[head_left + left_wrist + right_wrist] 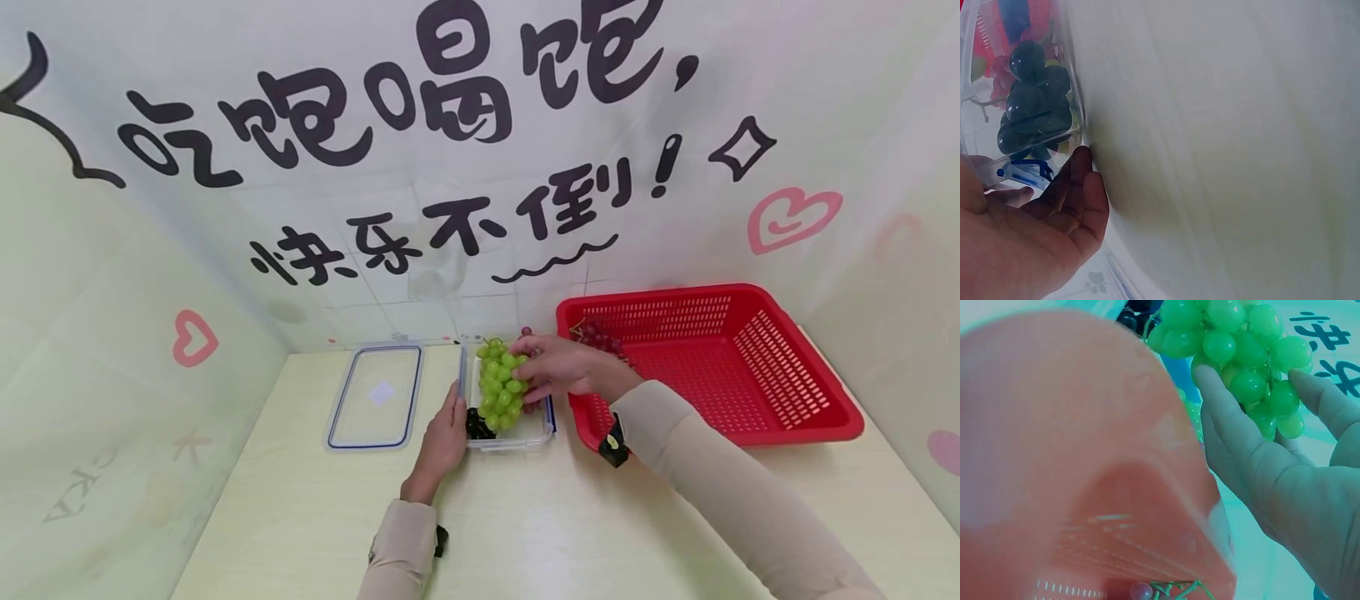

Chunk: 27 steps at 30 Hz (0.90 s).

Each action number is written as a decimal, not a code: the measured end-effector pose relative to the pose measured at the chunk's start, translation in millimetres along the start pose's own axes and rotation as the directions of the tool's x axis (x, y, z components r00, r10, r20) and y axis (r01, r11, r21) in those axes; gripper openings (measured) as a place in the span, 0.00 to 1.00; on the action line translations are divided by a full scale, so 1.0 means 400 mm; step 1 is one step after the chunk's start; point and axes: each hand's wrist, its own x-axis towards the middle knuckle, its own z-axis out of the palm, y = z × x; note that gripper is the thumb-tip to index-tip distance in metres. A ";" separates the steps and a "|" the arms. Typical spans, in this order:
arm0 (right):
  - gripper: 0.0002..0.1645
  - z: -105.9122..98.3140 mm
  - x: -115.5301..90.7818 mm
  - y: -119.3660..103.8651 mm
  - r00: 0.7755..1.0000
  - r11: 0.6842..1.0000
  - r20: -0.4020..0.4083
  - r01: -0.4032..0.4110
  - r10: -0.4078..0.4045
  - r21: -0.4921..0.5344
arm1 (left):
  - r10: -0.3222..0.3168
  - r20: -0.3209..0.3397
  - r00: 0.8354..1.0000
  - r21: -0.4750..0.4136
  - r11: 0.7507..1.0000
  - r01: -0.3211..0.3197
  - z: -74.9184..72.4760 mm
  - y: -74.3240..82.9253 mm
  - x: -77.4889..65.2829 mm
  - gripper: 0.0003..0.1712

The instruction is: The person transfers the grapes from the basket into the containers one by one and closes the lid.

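A clear plastic food container [510, 444] stands on the table. My left hand [444, 437] grips its left side, with the fingertips low against the wall in the left wrist view. Dark grapes [1038, 103] lie in the near left corner, with red grapes [1002, 81] behind them. My right hand [562, 365] holds a bunch of green grapes [498, 387] over the container, thumb and fingers on either side of one end. The bunch hides much of the container's inside.
A red plastic basket [810, 358] stands to the right, with a bunch of red grapes [597, 336] at its left end. The container's lid [375, 417], edged with a blue seal, lies flat on the left. A printed sheet [420, 167] hangs behind the table.
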 end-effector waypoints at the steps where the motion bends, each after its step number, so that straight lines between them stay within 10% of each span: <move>1: 0.25 0.003 0.002 0.002 1.000 1.000 -0.005 -0.001 0.001 0.001 | -0.001 -0.001 1.000 0.000 1.000 0.001 0.000 0.000 0.000 0.32; 17: 0.23 0.036 0.025 0.037 0.999 0.999 -0.022 -0.034 0.034 -0.015 | -0.003 -0.015 1.000 0.002 1.000 0.003 0.003 -0.003 0.004 0.32; 27: 0.22 0.032 0.011 0.014 0.994 0.950 -0.082 -0.097 0.076 -0.296 | -0.010 -0.009 1.000 -0.001 1.000 0.010 0.002 -0.004 0.004 0.32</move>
